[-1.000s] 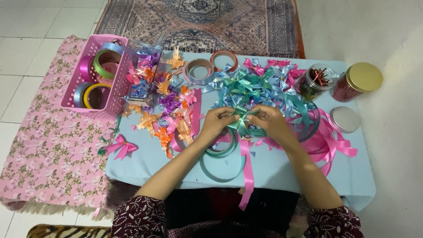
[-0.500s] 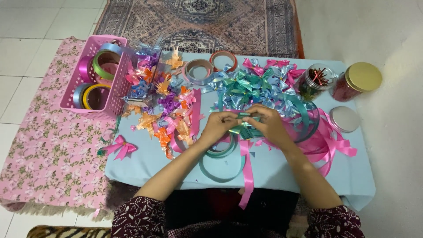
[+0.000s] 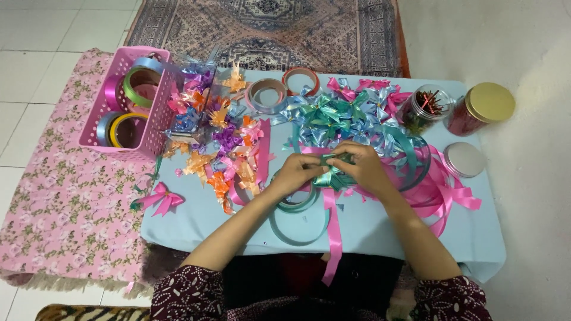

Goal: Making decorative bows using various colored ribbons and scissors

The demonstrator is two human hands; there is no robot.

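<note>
Over the pale blue table (image 3: 196, 220), both my hands pinch one bow.
Left hand (image 3: 295, 174) and right hand (image 3: 363, 169) grip closed on the shiny teal-green ribbon bow (image 3: 331, 173).

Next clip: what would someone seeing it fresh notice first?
Both hands, left hand and right hand, meet at table centre, pinching a teal ribbon bow. Behind them lies a heap of blue, teal and pink bows, with a pile of orange, purple and pink bows to the left. A pink basket of ribbon rolls stands at far left.
</note>
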